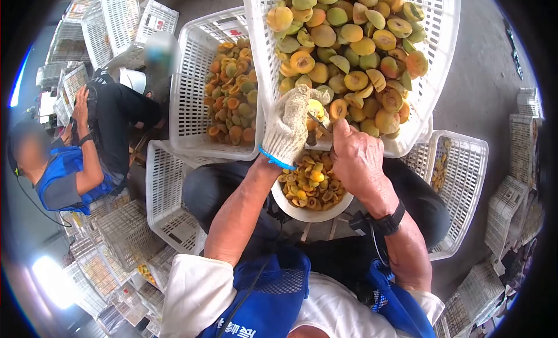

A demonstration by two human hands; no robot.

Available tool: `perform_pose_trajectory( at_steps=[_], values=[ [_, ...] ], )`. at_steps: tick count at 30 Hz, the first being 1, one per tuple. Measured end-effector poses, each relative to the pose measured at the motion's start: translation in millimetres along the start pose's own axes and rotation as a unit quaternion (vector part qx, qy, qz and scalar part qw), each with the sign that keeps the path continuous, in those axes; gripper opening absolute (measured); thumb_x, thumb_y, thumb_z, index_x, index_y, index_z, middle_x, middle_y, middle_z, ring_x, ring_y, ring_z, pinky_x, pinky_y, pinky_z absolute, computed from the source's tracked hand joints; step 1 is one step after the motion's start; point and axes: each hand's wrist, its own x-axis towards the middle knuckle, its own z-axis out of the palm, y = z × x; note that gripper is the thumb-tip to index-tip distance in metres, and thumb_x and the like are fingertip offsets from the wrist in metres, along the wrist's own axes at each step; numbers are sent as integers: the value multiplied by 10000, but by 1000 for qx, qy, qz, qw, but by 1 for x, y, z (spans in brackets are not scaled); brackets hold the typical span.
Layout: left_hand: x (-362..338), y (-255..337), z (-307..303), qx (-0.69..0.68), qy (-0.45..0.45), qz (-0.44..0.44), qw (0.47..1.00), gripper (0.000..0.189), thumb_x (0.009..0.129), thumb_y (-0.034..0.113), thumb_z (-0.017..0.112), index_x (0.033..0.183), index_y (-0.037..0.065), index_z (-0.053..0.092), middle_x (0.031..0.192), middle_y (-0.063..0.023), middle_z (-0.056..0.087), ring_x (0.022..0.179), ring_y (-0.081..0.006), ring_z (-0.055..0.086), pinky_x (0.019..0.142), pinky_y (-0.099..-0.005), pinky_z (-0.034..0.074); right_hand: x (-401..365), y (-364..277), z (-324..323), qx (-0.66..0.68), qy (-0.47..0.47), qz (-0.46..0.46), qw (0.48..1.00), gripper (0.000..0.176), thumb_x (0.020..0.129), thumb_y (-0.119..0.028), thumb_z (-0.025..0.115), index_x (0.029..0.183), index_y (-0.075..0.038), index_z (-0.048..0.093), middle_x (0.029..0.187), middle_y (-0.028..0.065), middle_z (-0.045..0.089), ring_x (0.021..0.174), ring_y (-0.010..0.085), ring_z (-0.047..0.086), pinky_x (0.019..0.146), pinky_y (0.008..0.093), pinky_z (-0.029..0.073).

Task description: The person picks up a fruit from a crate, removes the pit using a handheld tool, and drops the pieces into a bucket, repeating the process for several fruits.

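My left hand (290, 124), in a knitted white glove with a blue cuff, is closed around a yellow-orange apricot (315, 109). My right hand (361, 160), bare and with a dark band at the wrist, grips a small knife (319, 124) whose blade touches that fruit. Its handle is mostly hidden in the fist. Beneath both hands stands a round white bucket (293, 211) filled with small yellow-brown fruit pieces (314, 184). Just beyond, green and orange apricots (349, 53), many of them cut in half, fill a large white plastic crate (439, 59).
A second white crate (189, 82) of apricot halves stands at left. Other white crates flank my knees, one on the left (165, 192) and one on the right (468, 192). A co-worker (81, 163) in a blue vest sits at far left among stacked crates (122, 24).
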Motion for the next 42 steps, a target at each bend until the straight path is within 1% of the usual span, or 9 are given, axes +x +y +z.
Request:
perform_pose_trajectory(
  at_steps=[8, 11, 16, 19, 23, 26, 34, 39, 42],
  values=[
    [7, -1, -5, 131, -88, 175, 972, 432, 1116, 366, 466, 1190, 13, 704, 1043, -62, 759, 879, -122, 705, 709, -257, 560, -4, 11, -3, 161, -58, 37, 985, 198, 779, 11, 630, 932, 24, 505, 749, 277, 638, 788, 518, 647, 688, 558, 515],
    [0, 8, 1, 56, -76, 16, 995, 432, 1113, 360, 477, 1226, 3, 692, 1054, -71, 750, 916, -132, 706, 784, -270, 572, -5, 12, 1, 215, -106, 88, 967, 291, 852, -86, 680, 1032, 95, 540, 849, 345, 636, 889, 552, 625, 775, 522, 510],
    [-6, 15, 16, -10, -69, 32, 997, 330, 1089, 243, 538, 1274, -1, 660, 1083, -73, 732, 946, -149, 694, 813, -285, 573, -4, 6, -6, 308, -76, 157, 935, 281, 842, -79, 650, 1053, 83, 560, 880, 348, 641, 946, 553, 616, 804, 538, 509],
    [0, -40, 20, -178, -61, 28, 982, 387, 973, 5, 676, 1352, 8, 598, 1150, -76, 701, 1006, -160, 681, 909, -335, 595, -4, 9, 5, 225, -66, 109, 966, 316, 815, -19, 613, 1100, 114, 581, 898, 371, 651, 938, 552, 638, 823, 541, 533],
    [10, -2, 31, 46, 8, 177, 983, 127, 992, 115, 674, 1051, 9, 712, 901, -60, 709, 797, -126, 670, 701, -299, 549, -2, 1, -9, 165, -71, 134, 975, 271, 811, 9, 608, 1075, 71, 596, 918, 338, 690, 940, 523, 674, 816, 548, 537],
    [12, 20, 18, 43, -96, 40, 994, 222, 1053, 178, 580, 989, 1, 699, 846, -36, 698, 771, -113, 641, 696, -302, 529, -15, 17, -5, 27, -44, 48, 998, 316, 844, -70, 710, 1083, 7, 517, 797, 318, 636, 821, 556, 620, 720, 629, 460],
    [-10, 19, 19, 136, -52, 114, 983, 238, 1032, 206, 607, 975, -13, 682, 775, -166, 684, 744, -279, 697, 673, -401, 525, -21, 17, 4, 235, -97, 71, 965, 338, 810, -30, 669, 1130, 59, 606, 775, 189, 661, 666, 358, 629, 644, 414, 500],
    [-7, 14, 3, 222, -71, 311, 922, 112, 937, 96, 681, 1039, 53, 671, 922, -136, 648, 817, -370, 652, 730, -437, 533, -26, -1, -6, 550, -148, 235, 788, 260, 839, -74, 693, 1080, -9, 620, 621, 3, 525, 359, 79, 415, 315, 256, 322],
    [-3, 0, -6, 200, -42, 427, 881, 240, 912, 72, 729, 1146, 61, 674, 1097, -142, 671, 1035, -337, 667, 862, -396, 565, -6, -16, -20, 513, -203, 193, 811, 539, 785, -99, 657, 1297, 68, 645, 1031, 122, 738, 889, 252, 716, 823, 366, 572]
  ],
)
